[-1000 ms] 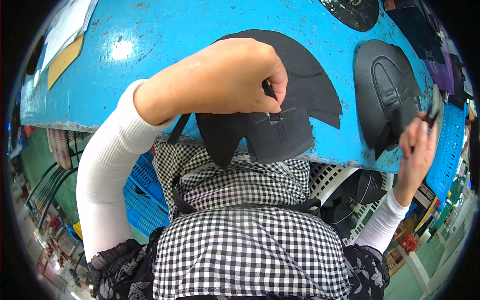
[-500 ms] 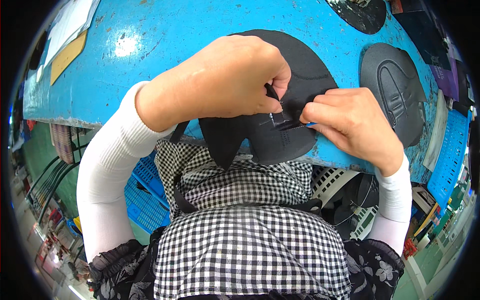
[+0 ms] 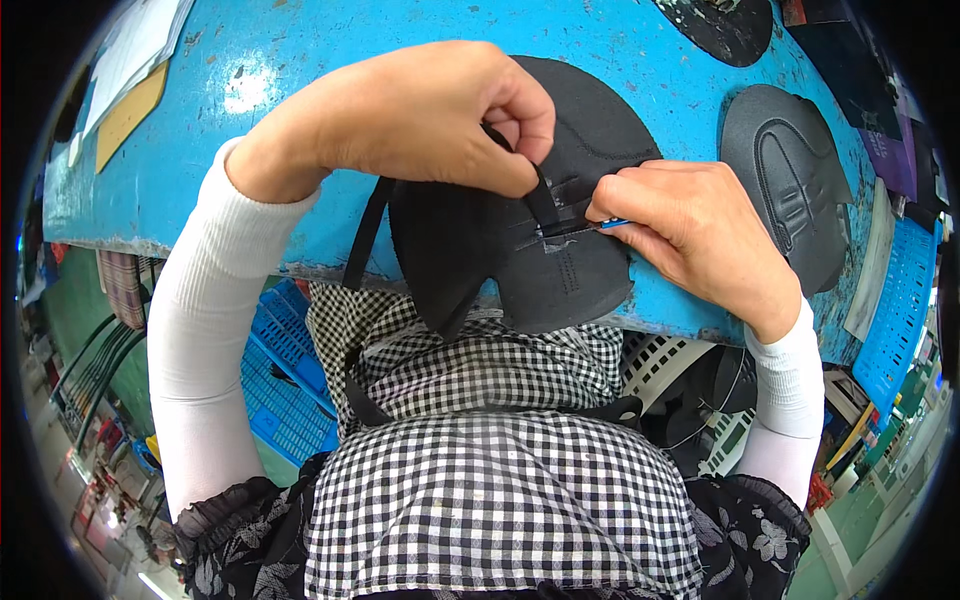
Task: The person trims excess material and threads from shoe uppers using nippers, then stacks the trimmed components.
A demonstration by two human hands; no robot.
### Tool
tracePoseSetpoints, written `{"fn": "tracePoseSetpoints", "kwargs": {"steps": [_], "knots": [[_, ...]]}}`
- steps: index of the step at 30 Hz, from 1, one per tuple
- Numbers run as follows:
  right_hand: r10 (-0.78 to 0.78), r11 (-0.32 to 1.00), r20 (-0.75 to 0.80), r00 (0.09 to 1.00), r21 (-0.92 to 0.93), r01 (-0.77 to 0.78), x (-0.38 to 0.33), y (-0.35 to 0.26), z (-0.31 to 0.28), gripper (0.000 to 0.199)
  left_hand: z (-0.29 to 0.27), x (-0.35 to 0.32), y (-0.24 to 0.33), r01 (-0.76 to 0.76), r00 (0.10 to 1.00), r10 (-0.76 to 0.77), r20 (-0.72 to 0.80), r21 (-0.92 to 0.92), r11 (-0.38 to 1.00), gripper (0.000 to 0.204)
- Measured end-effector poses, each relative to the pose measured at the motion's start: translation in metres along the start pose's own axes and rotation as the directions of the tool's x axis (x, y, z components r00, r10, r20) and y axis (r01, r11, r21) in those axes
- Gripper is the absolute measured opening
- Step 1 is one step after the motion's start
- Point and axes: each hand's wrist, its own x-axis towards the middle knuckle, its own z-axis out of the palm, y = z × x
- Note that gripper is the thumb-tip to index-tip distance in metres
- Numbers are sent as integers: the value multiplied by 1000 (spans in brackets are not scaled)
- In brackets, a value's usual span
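A black padded fabric panel (image 3: pixel 450 250) with stitched lines and slots lies at the table's front edge, its notched end overhanging. My left hand (image 3: pixel 430 120) is closed in a pinch on a black strap (image 3: pixel 541 205), which rises taut from a slot near the panel's middle. Below that hand a loose length of the strap trails down the panel's left side. Just right of the slots, my right hand (image 3: pixel 700 225) closes around a thin blue-handled tool (image 3: pixel 615 223). Its working tip is too small to make out. Those fingers rest against the panel.
A similar black stitched panel (image 3: pixel 785 180) lies on the blue table (image 3: pixel 330 40) to the right. Beyond it are a dark round piece (image 3: pixel 725 30) and a blue plastic basket (image 3: pixel 890 320). Papers (image 3: pixel 135 50) sit far left; a blue crate (image 3: pixel 285 390) stands below the table edge.
My left hand has moved up and left, drawing more of the strap out of the slot. The right hand has shifted slightly up and left with the blue tool.
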Motion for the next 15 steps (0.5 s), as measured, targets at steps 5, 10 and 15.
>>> {"fn": "tracePoseSetpoints", "kwargs": {"steps": [5, 10, 15], "knots": [[-19, 992, -94, 995, -123, 8, 7, -1, 4, 18, 1, 1, 6, 59, 994, -44, -99, 155, 986, 8], [62, 996, -57, 996, -66, -66, 11, -1, -4, 15, 0, 0, 6, 95, 993, -85, -78, 129, 987, 7], [143, 987, 1, 990, -72, -143, 13, 4, -11, 27, 1, -1, 5, 90, 994, -82, -72, 111, 990, 7]]}}
